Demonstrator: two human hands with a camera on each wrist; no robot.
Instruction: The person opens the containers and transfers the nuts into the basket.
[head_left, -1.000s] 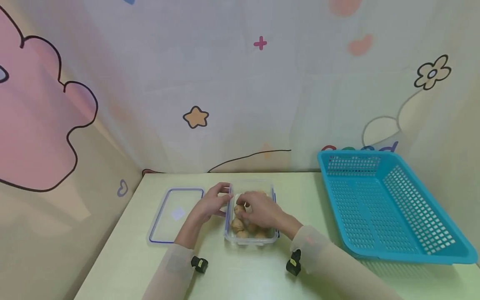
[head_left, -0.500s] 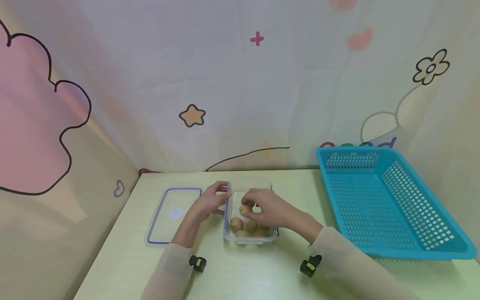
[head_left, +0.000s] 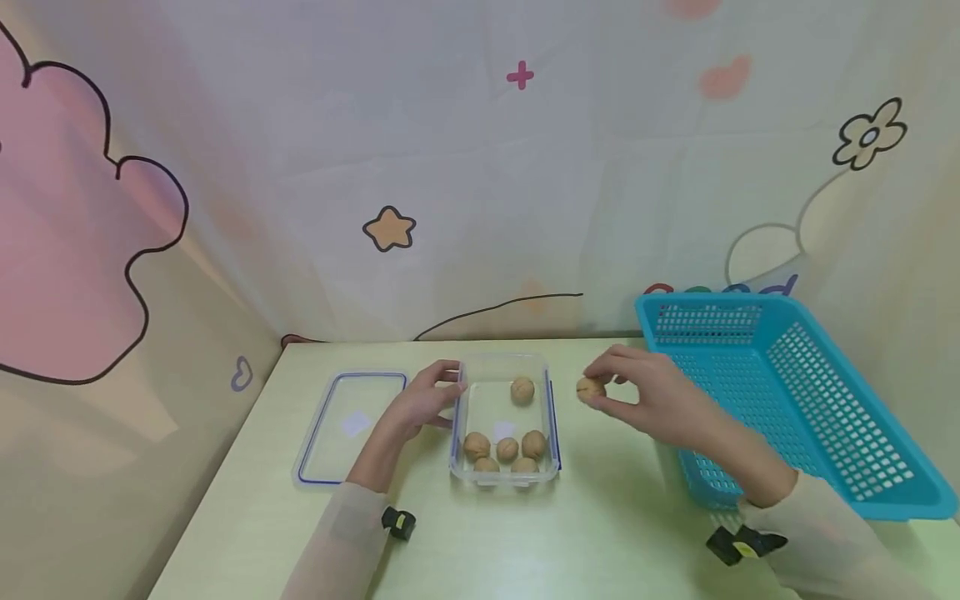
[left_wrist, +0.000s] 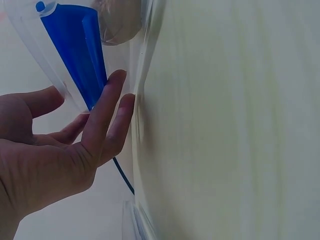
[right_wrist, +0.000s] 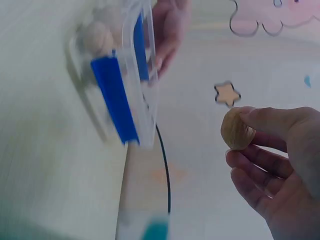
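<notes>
In the head view my right hand [head_left: 656, 396] pinches a walnut [head_left: 591, 389] between thumb and fingers, held in the air right of a clear plastic food container [head_left: 504, 479]. The right wrist view shows this walnut [right_wrist: 238, 129] at the thumb tip. Inside the container, one walnut [head_left: 522, 390] lies toward the back and several more, including a walnut [head_left: 476, 446], sit along the near end. My left hand [head_left: 423, 404] rests against the container's left side. In the left wrist view its fairly straight fingers [left_wrist: 102, 117] lie along the outside by a blue latch [left_wrist: 82, 50].
A clear lid [head_left: 352, 425] with a blue seal lies on the table [head_left: 480, 550] left of the container. A large blue perforated basket [head_left: 795, 504] stands at the right, partly behind my right arm. A patterned curtain [head_left: 480, 183] hangs behind the table.
My right hand has lifted a walnut out of the container and carried it right, past the rim, toward the basket. The left hand stays at the container's left side.
</notes>
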